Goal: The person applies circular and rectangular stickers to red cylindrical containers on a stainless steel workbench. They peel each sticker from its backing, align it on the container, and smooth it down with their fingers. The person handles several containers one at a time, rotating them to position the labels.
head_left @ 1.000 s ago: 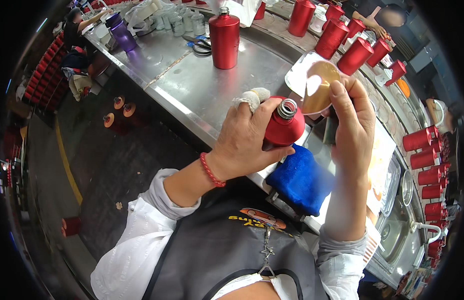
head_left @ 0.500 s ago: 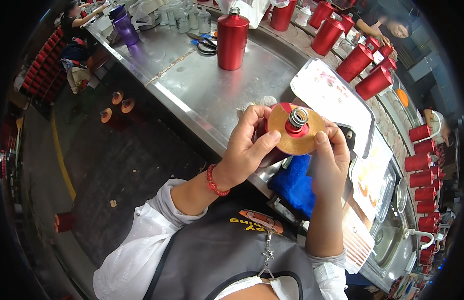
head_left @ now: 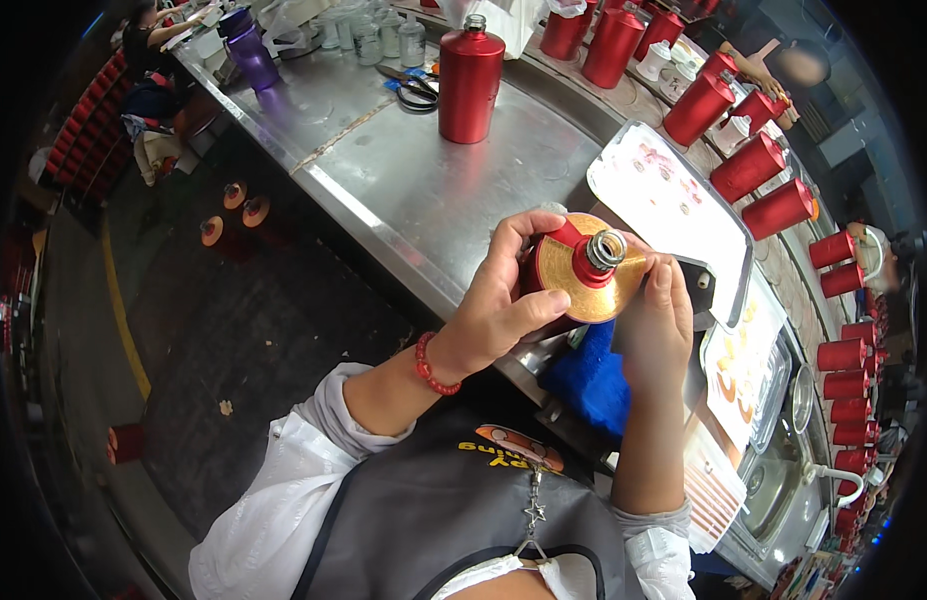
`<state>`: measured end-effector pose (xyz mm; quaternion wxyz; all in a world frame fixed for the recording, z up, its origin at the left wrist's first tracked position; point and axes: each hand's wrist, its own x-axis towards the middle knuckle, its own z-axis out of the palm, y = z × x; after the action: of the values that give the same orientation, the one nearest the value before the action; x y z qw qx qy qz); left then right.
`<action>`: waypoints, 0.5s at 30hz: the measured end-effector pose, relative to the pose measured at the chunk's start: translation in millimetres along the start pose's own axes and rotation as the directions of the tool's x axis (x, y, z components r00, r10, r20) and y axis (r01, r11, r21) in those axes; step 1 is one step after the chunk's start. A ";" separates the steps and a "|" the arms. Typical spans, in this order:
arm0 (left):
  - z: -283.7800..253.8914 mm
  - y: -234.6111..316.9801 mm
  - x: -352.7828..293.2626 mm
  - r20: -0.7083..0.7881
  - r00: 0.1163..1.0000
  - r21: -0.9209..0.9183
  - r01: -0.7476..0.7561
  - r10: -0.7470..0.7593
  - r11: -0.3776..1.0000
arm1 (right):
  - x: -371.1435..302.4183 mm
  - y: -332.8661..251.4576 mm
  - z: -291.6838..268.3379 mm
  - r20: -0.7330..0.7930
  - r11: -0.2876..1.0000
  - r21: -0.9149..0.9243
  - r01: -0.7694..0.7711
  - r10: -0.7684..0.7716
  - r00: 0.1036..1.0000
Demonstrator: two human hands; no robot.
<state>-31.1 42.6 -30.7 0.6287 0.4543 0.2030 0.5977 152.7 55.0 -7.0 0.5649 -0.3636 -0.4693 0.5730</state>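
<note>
My left hand (head_left: pixel 498 305) is wrapped round a red bottle (head_left: pixel 590 268), its thumb lying on the shoulder. The bottle tilts toward me, its bare threaded glass neck pointing up. A ring-shaped gold label (head_left: pixel 586 303) covers most of the shoulder, with a red gap at the upper left. My right hand (head_left: pixel 661 320) is closed in a pinch on the label's right edge, which seems slightly raised there. Much of the bottle's body is hidden by my left hand and the label.
A second red bottle (head_left: pixel 470 88) stands on the steel table (head_left: pixel 383 190) near black scissors (head_left: pixel 417 95). Right of my hands lie a white tray (head_left: pixel 718 235), a sheet of gold labels (head_left: pixel 733 350) and a blue cloth (head_left: pixel 593 380). Several red bottles (head_left: pixel 748 168) line the curved conveyor beyond.
The held bottle has tipped a little to the right, and my right fingers have shifted at the label's edge. Along the conveyor, the red bottles have moved.
</note>
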 end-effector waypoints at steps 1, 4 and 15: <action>-0.7 -1.2 0.2 0.006 1.000 0.004 -0.004 0.004 1.000 | -1.3 0.0 -0.5 0.021 1.000 0.025 0.007 -0.007 1.000; -1.2 2.3 2.0 -0.013 0.998 -0.104 0.058 -0.060 0.993 | -4.4 1.7 -3.0 0.070 0.999 -0.009 0.034 -0.033 0.997; -3.6 3.2 6.0 -0.005 0.999 -0.005 0.047 -0.047 0.999 | 0.0 1.6 2.0 0.053 0.993 -0.116 0.031 -0.025 0.998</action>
<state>-34.6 49.0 -28.2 0.6431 0.4465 0.2136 0.5843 150.3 54.9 -8.0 0.5385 -0.3746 -0.5215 0.5456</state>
